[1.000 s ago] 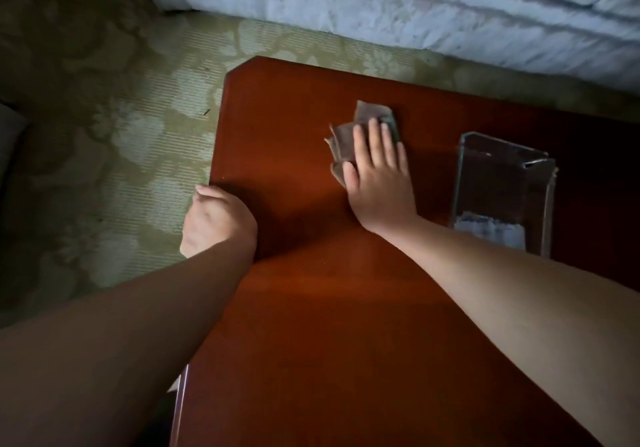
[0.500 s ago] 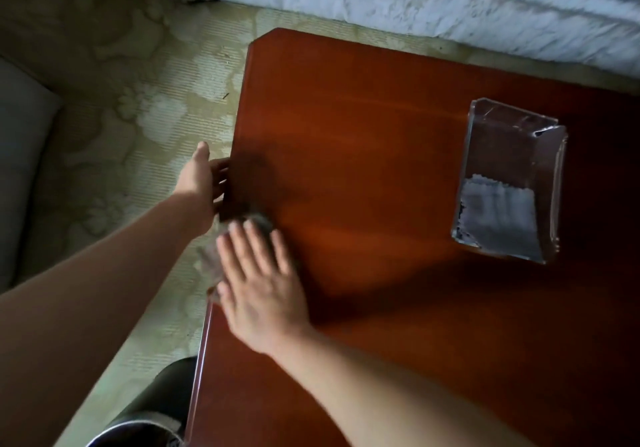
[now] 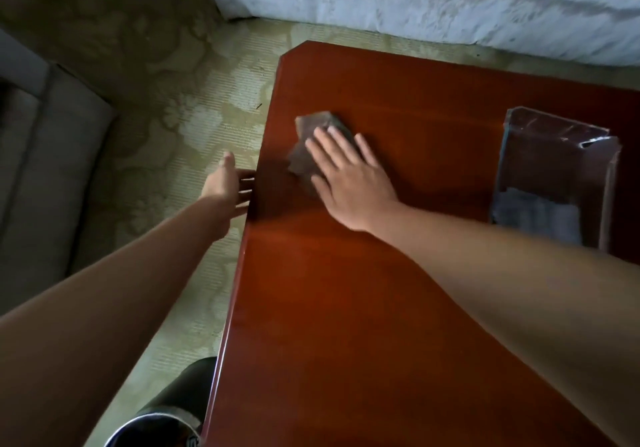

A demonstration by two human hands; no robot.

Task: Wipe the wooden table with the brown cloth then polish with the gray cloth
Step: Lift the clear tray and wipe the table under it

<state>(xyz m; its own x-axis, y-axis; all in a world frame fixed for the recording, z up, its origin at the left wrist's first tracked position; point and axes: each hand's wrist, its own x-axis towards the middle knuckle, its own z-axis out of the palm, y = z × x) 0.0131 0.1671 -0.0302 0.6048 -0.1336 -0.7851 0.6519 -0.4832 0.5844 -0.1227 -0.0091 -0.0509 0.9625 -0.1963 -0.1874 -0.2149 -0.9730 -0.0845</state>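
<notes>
The reddish wooden table (image 3: 346,308) fills the middle and right of the view. My right hand (image 3: 349,176) lies flat with straight fingers on the brown cloth (image 3: 306,145), pressing it to the tabletop near the left edge. Only the cloth's far and left parts show past my fingers. My left hand (image 3: 225,183) hangs off the table's left edge with fingers spread and straight, their tips at the edge. The gray cloth (image 3: 540,216) lies inside a clear plastic tray (image 3: 561,141) at the right.
A patterned pale carpet (image 3: 194,124) covers the floor to the left. A white textured sofa or bed (image 3: 433,3) runs along the back. A grey cushion (image 3: 38,176) sits far left. A dark round bin (image 3: 162,415) stands by the table's near left corner.
My right hand has slid the brown cloth from the table's near left edge forward and to the right, onto the tabletop. My left hand has stayed at the left edge, fingers spread.
</notes>
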